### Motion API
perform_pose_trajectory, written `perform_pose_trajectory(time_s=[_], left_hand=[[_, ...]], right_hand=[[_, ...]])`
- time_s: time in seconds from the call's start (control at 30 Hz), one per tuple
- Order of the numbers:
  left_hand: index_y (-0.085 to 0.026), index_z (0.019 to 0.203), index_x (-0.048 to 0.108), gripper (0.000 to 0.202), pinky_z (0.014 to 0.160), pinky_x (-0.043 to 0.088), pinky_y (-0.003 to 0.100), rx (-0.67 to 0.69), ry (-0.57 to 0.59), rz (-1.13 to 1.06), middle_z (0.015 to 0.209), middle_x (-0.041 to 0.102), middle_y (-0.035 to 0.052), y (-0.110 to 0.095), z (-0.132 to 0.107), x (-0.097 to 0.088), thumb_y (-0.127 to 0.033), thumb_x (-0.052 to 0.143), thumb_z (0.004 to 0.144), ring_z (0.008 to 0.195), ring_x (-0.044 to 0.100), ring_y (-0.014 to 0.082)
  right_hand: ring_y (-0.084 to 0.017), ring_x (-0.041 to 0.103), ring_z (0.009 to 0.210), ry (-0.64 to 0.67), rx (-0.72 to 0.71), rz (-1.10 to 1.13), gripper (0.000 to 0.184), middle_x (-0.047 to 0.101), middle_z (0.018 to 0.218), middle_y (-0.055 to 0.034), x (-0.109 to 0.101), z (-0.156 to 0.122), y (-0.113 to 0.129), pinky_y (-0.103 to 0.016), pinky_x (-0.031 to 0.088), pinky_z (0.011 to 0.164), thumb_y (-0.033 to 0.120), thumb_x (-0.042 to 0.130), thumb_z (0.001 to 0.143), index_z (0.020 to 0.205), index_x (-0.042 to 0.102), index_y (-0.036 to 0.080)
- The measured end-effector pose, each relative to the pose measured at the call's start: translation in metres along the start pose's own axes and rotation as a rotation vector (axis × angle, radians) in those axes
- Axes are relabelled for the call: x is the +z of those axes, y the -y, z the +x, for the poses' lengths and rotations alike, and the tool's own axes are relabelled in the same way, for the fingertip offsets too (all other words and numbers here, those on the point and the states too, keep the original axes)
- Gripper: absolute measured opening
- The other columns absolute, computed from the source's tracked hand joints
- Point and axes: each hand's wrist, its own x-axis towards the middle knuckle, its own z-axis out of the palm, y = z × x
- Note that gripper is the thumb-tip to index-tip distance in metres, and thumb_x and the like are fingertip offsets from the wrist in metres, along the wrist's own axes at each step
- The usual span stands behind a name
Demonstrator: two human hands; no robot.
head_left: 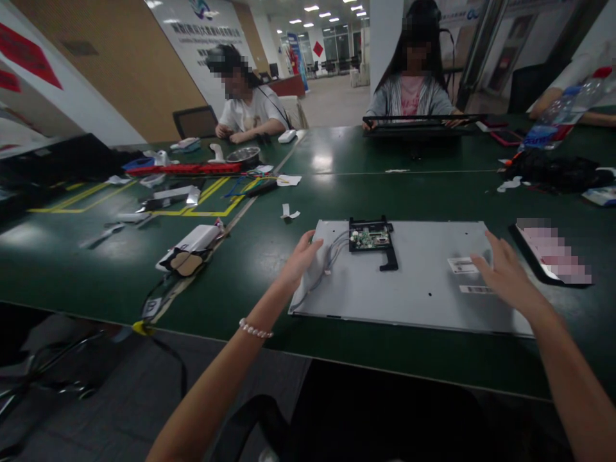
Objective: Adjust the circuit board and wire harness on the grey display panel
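A flat silver-white display panel point(409, 289) lies on the green table, its back facing up. Near its far edge sits a green circuit board point(370, 239) in a black plastic bracket point(391, 258). Grey cables point(332, 253) run from the board toward the panel's left side. My left hand point(301, 256) is at the panel's left edge, fingers stretched out and thumb apart. Over the right part, close to a white label point(462, 265), is my right hand point(505, 269), its fingers spread. Whether either hand presses on the panel is hard to make out.
A phone point(553, 253) lies right of the panel. To the left are a white power strip point(192, 247) with a cable, and scattered parts around a red strip point(183, 169). Across the table a person holds a black frame point(423, 125); another person sits farther left. Bottles point(553, 119) stand right.
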Motion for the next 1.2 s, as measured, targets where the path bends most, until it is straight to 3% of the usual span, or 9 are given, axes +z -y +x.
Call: perform_pose_trajectory(time_s=[0.17,0.33,0.53,0.83,1.2], left_hand=[[-0.022,0.130,0.056,0.046,0.114,0.033,0.041,0.134,-0.069,0.194,0.143,0.051,0.0099,-0.011,0.048,-0.012,-0.032,0.061,0.085,0.137,0.042,0.0303],[-0.022,0.135,0.050,0.048,0.113,0.035,0.040,0.171,0.012,0.177,0.143,0.050,0.0110,0.009,0.083,-0.018,-0.034,0.055,0.089,0.135,0.045,0.0265],[-0.025,0.133,0.052,0.048,0.116,0.031,0.040,0.304,0.049,0.330,0.152,0.041,0.0093,0.031,0.079,-0.021,-0.041,0.057,0.088,0.142,0.036,0.0271],[-0.021,0.138,0.045,0.052,0.119,0.027,0.047,0.529,0.047,0.598,0.153,0.038,0.0127,0.026,0.065,-0.003,-0.046,0.051,0.093,0.143,0.034,0.0260],[-0.020,0.141,0.041,0.054,0.119,0.028,0.048,0.631,0.100,0.650,0.157,0.028,0.0135,0.027,0.057,0.002,-0.045,0.050,0.094,0.145,0.030,0.0276]], right_hand=[[-0.045,0.018,0.146,-0.060,-0.048,-0.224,0.073,0.016,0.162,-0.0164,0.014,-0.011,-0.003,-0.074,0.019,0.108,0.060,0.040,0.090,0.153,0.027,0.026],[-0.045,0.024,0.144,-0.089,-0.145,-0.267,0.070,0.018,0.161,-0.0164,0.024,-0.019,-0.003,-0.071,0.027,0.107,0.058,0.037,0.092,0.153,0.028,0.025],[-0.047,0.018,0.145,-0.066,-0.136,-0.338,0.067,0.018,0.162,-0.0137,0.028,-0.024,0.005,-0.069,0.028,0.109,0.055,0.036,0.093,0.153,0.031,0.024],[-0.049,0.028,0.140,-0.140,-0.185,-0.437,0.066,0.026,0.158,-0.0208,0.032,-0.025,0.005,-0.066,0.033,0.105,0.053,0.033,0.095,0.149,0.038,0.017],[-0.049,0.033,0.137,-0.105,-0.190,-0.499,0.069,0.027,0.155,-0.0254,0.028,-0.020,-0.010,-0.065,0.036,0.103,0.056,0.034,0.094,0.151,0.035,0.016]])
